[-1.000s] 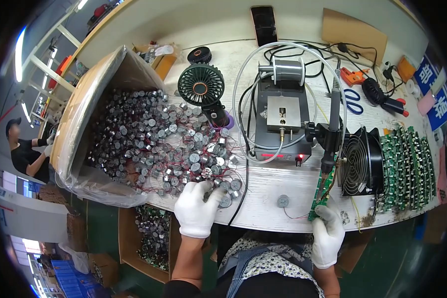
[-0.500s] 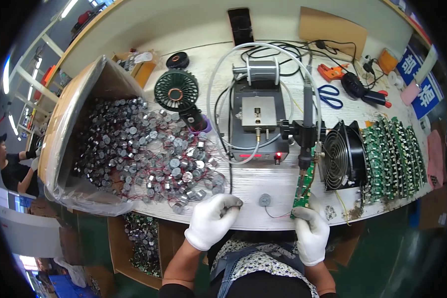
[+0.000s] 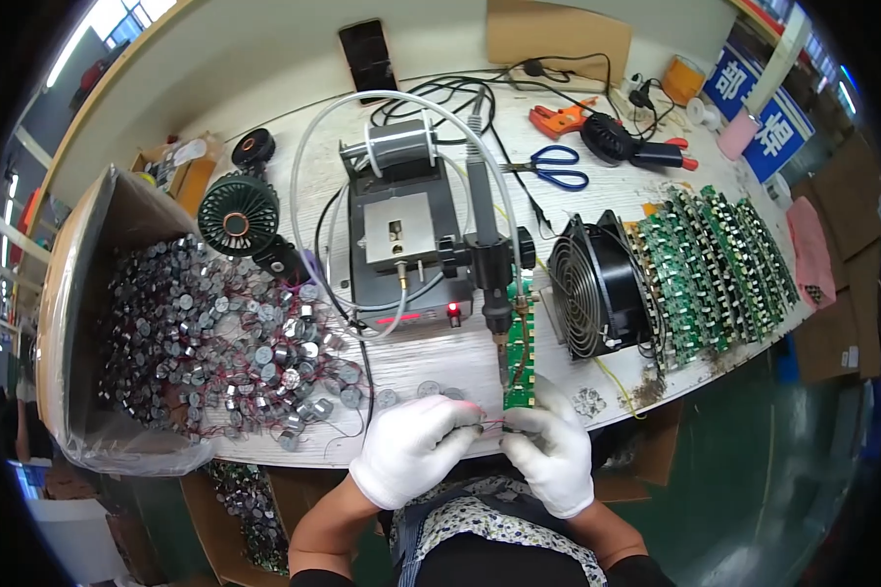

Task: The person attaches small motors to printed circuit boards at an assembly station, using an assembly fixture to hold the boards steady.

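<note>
My left hand (image 3: 413, 452), in a white glove, is closed with thumb and fingertips pinched on a thin red wire (image 3: 492, 422). The wire runs across the short gap to my right hand (image 3: 554, 452), also white-gloved. That hand is closed on the near end of a long green circuit board (image 3: 522, 364). Above the board stands an upright soldering iron (image 3: 497, 303) in a clamp, its tip down close to the board's left edge. Small round silver motors (image 3: 387, 398) lie on the bench just beyond my left hand; the glove partly covers some.
Left, a plastic-lined carton (image 3: 78, 293) spills a heap of small motors (image 3: 255, 352). A solder feeder with a wire spool (image 3: 401, 149) stands mid-bench. A black fan (image 3: 597, 284) and rows of circuit boards (image 3: 715, 274) are right. Blue-handled scissors (image 3: 558, 168) and a phone (image 3: 369, 59) lie behind.
My left hand has moved right to meet my right hand and now pinches the red wire. The right hand stays at the board's near end. The whole view has shifted.
</note>
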Action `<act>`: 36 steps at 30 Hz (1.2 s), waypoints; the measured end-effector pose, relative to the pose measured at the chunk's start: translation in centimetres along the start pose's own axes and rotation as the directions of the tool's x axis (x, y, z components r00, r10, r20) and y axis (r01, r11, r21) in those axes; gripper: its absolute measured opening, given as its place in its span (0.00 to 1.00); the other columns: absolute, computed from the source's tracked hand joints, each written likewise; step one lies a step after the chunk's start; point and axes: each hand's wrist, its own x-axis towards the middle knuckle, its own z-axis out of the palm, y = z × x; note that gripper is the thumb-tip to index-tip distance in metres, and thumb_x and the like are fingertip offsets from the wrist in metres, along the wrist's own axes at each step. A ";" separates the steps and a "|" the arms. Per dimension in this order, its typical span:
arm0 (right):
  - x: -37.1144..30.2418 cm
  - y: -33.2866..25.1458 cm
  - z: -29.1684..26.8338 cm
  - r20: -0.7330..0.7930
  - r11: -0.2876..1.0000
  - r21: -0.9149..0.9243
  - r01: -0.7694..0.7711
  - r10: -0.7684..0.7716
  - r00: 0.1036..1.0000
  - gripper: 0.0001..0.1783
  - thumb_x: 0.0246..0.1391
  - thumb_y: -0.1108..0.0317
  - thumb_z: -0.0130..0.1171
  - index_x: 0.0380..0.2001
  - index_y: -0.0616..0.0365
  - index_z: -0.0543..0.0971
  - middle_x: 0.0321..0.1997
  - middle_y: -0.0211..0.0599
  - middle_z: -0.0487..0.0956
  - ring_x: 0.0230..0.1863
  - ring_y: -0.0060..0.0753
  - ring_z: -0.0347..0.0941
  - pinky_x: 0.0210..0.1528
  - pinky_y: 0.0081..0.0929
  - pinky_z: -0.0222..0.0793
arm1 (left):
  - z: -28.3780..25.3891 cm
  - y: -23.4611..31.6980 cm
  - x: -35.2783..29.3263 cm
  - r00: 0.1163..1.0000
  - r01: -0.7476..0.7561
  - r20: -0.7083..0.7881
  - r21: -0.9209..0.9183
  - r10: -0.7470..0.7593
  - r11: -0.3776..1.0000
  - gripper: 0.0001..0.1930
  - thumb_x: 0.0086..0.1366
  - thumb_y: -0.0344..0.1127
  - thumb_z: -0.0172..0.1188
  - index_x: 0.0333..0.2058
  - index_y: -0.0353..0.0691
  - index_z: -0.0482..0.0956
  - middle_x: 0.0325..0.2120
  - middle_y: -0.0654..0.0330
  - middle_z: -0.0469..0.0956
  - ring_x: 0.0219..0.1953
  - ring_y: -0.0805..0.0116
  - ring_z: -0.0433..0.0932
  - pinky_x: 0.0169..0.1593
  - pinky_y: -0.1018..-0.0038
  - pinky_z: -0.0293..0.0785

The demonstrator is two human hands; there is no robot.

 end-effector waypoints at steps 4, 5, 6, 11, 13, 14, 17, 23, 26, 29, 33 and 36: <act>-0.3 0.6 0.1 -0.013 0.999 0.028 -0.040 0.041 0.999 0.12 0.43 0.75 0.65 0.35 0.65 0.79 0.55 0.52 0.72 0.55 0.47 0.71 0.54 0.33 0.68 | 0.6 0.1 0.2 1.000 -0.009 0.001 0.007 0.009 1.000 0.06 0.56 0.29 0.63 0.33 0.39 0.78 0.26 0.56 0.78 0.27 0.59 0.79 0.32 0.70 0.75; -0.2 0.7 0.0 -0.015 0.999 0.028 -0.029 0.029 0.999 0.12 0.43 0.75 0.65 0.35 0.65 0.80 0.55 0.52 0.72 0.55 0.47 0.71 0.54 0.33 0.68 | 0.7 0.1 0.2 0.999 0.036 0.017 -0.021 -0.036 0.999 0.06 0.55 0.29 0.64 0.32 0.39 0.78 0.26 0.56 0.78 0.26 0.60 0.78 0.30 0.71 0.74; -0.2 0.8 -0.1 -0.016 0.999 0.029 -0.018 0.018 1.000 0.12 0.44 0.75 0.65 0.35 0.65 0.80 0.55 0.52 0.72 0.54 0.47 0.71 0.54 0.33 0.68 | 0.9 0.2 0.2 0.996 0.082 0.034 -0.046 -0.081 0.996 0.06 0.55 0.30 0.65 0.32 0.39 0.78 0.25 0.57 0.78 0.24 0.62 0.78 0.28 0.71 0.74; -0.1 0.8 -0.4 0.018 0.999 -0.043 0.027 -0.026 0.999 0.11 0.45 0.76 0.64 0.35 0.65 0.80 0.56 0.52 0.72 0.54 0.45 0.71 0.52 0.30 0.70 | 1.7 0.4 0.0 0.981 0.194 0.030 -0.052 -0.193 0.980 0.06 0.54 0.31 0.65 0.29 0.38 0.78 0.23 0.57 0.78 0.21 0.65 0.77 0.26 0.73 0.73; -0.1 0.4 -0.4 0.011 1.000 -0.023 0.003 -0.002 1.000 0.11 0.45 0.76 0.64 0.35 0.65 0.80 0.56 0.52 0.72 0.54 0.44 0.72 0.51 0.29 0.70 | 2.0 0.3 0.0 0.979 0.205 0.026 -0.057 -0.204 0.977 0.06 0.54 0.32 0.65 0.28 0.38 0.78 0.23 0.57 0.78 0.21 0.65 0.77 0.26 0.73 0.73; 0.0 0.1 -0.4 0.010 1.000 -0.026 -0.008 0.008 1.000 0.10 0.45 0.78 0.62 0.35 0.65 0.79 0.56 0.52 0.72 0.55 0.43 0.71 0.53 0.30 0.69 | 2.1 0.2 -0.1 0.969 0.247 0.028 -0.075 -0.246 0.966 0.06 0.54 0.32 0.65 0.29 0.37 0.78 0.22 0.56 0.78 0.21 0.64 0.77 0.26 0.72 0.73; -0.1 0.1 -0.3 0.011 1.000 -0.007 -0.026 0.026 1.000 0.10 0.45 0.78 0.62 0.34 0.65 0.79 0.56 0.52 0.72 0.55 0.42 0.71 0.53 0.29 0.69 | 2.5 0.0 -0.5 0.955 0.296 0.022 -0.101 -0.295 0.950 0.08 0.54 0.33 0.65 0.28 0.36 0.78 0.22 0.55 0.78 0.21 0.64 0.77 0.27 0.71 0.73; -0.4 0.6 0.0 -0.020 0.994 0.071 -0.079 0.081 0.997 0.10 0.45 0.76 0.64 0.33 0.65 0.80 0.57 0.53 0.72 0.55 0.43 0.72 0.51 0.30 0.70 | 2.8 0.4 -0.4 0.941 0.339 0.042 -0.173 -0.337 0.925 0.09 0.54 0.34 0.66 0.27 0.35 0.78 0.22 0.55 0.78 0.23 0.64 0.78 0.29 0.71 0.74; -0.1 0.8 -0.2 0.000 1.000 0.002 -0.009 0.009 1.000 0.09 0.44 0.76 0.64 0.32 0.64 0.81 0.57 0.53 0.72 0.55 0.43 0.72 0.51 0.29 0.70 | 2.9 0.7 -0.3 0.929 0.367 0.037 -0.207 -0.368 0.907 0.07 0.54 0.31 0.64 0.26 0.34 0.78 0.23 0.56 0.79 0.24 0.69 0.77 0.30 0.73 0.73; 0.1 0.4 -0.4 0.036 0.996 -0.060 0.071 -0.069 0.997 0.08 0.43 0.77 0.65 0.31 0.62 0.81 0.56 0.53 0.72 0.55 0.43 0.72 0.52 0.30 0.70 | 3.1 0.7 -0.3 0.922 0.382 0.025 -0.220 -0.386 0.898 0.05 0.53 0.28 0.62 0.25 0.33 0.78 0.22 0.57 0.79 0.24 0.73 0.76 0.30 0.76 0.72; 0.1 -0.5 -0.2 0.055 0.999 -0.022 0.036 -0.035 0.998 0.06 0.42 0.78 0.64 0.28 0.62 0.80 0.55 0.53 0.73 0.54 0.43 0.73 0.53 0.30 0.68 | 3.3 1.0 -0.1 0.932 0.350 -0.018 -0.222 -0.362 0.910 0.04 0.54 0.27 0.60 0.26 0.33 0.76 0.22 0.59 0.77 0.24 0.74 0.74 0.30 0.76 0.70; -0.2 0.1 -0.2 0.030 0.997 -0.043 0.060 -0.058 0.998 0.08 0.43 0.80 0.62 0.31 0.62 0.80 0.56 0.53 0.72 0.53 0.43 0.73 0.54 0.29 0.68 | 3.5 0.0 -0.4 0.934 0.342 -0.032 -0.208 -0.356 0.916 0.05 0.54 0.30 0.62 0.26 0.36 0.76 0.24 0.55 0.78 0.26 0.64 0.77 0.31 0.70 0.72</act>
